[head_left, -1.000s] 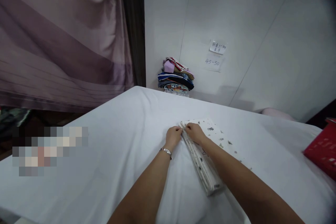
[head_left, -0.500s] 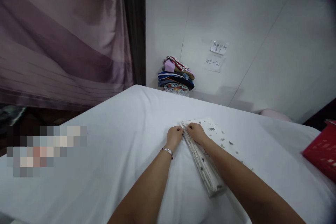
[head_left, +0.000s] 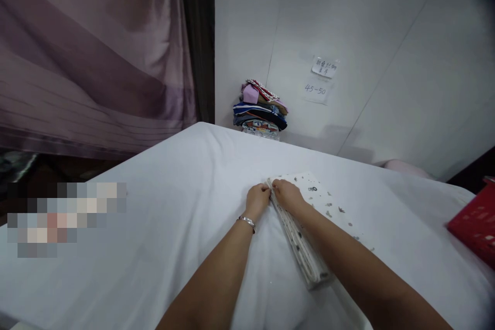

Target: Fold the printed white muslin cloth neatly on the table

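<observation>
A white cloth [head_left: 297, 242] printed with small grey and black motifs lies in front of me, its near-left part folded into a long, thick strip. The strip's near end has a shiny, see-through look, like clear plastic. Beyond my right forearm, the rest of the cloth spreads flat. My left hand [head_left: 258, 201], with a bracelet at the wrist, pinches the far end of the strip from the left side. Right beside it, the closed fingers of my right hand [head_left: 288, 196] grip the same end. My right forearm covers part of the cloth.
A white sheet [head_left: 174, 206] covers the bed-like surface. Folded clothes [head_left: 261, 108] are stacked by the wall beyond its far edge. A red basket [head_left: 474, 221] stands at the right edge, and a pinkish curtain [head_left: 96, 62] hangs at the left. Paper notes [head_left: 319, 87] are on the wall.
Both hands stay at the far end of the strip; the right fingers have curled down slightly over it. The view has shifted a little.
</observation>
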`<state>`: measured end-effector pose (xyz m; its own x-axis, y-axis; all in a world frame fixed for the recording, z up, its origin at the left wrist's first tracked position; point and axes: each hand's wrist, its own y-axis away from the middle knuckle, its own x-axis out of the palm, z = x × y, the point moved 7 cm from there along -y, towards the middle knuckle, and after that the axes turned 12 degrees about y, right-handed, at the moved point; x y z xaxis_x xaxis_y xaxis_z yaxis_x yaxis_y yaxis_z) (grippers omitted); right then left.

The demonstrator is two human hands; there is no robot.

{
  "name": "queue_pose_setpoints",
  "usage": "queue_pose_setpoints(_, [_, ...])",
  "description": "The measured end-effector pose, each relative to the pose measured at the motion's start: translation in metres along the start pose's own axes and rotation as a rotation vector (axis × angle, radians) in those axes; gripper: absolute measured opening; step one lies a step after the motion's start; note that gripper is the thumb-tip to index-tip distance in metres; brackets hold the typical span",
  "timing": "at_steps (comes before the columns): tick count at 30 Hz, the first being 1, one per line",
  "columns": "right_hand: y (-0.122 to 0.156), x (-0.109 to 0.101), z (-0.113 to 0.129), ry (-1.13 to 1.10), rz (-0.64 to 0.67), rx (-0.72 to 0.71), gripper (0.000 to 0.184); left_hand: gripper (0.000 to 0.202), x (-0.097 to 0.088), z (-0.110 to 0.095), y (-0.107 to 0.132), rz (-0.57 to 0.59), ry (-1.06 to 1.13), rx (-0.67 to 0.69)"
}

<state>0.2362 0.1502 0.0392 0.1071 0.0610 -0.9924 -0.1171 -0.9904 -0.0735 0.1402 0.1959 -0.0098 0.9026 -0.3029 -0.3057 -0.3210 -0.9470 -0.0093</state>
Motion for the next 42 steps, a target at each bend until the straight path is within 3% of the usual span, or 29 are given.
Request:
queue_pose_setpoints(31, [-0.01, 0.002, -0.002, -0.03, 0.037, -0.038, 0.023, 0.017, 0.0, -0.002, 0.001, 0.003, -0.004, 0.011])
queue_pose_setpoints(42, [-0.005, -0.001, -0.007, -0.281, -0.078, -0.055, 0.044, 0.022, -0.001, -0.004, 0.001, 0.02, 0.077, -0.022])
